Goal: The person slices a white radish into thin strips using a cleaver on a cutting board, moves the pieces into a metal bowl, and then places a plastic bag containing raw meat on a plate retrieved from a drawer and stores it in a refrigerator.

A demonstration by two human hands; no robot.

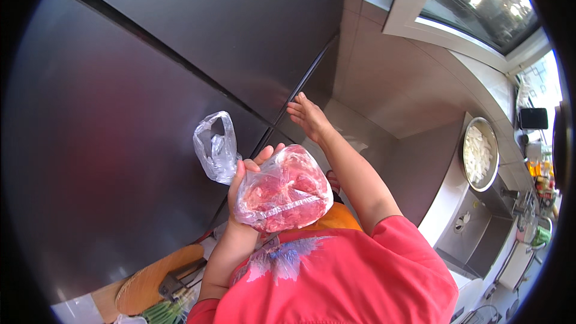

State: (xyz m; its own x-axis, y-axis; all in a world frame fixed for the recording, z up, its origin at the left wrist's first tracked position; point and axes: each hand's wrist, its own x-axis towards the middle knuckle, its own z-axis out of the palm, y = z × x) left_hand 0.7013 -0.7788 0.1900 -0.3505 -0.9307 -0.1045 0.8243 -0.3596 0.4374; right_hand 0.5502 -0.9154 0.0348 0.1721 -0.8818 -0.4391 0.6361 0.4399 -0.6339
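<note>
My left hand (243,175) grips a clear plastic bag of raw red meat (285,193), held in front of my chest. The bag's loose knotted handles (218,153) stick out to the left, past my fingers. Straight ahead stands a dark grey refrigerator (135,135) with its doors closed, their seams meeting just beyond the meat. My right hand (308,117) holds nothing. Its fingers are extended and slightly apart, close to the dark lower door edge (310,72); whether they touch it I cannot tell.
On the right counter, a metal bowl of white cut pieces (479,157) stands beside a steel sink (463,229). Bottles (540,168) line the wall below a window (481,4). A round wooden board (153,274) and green onions (164,312) are at lower left.
</note>
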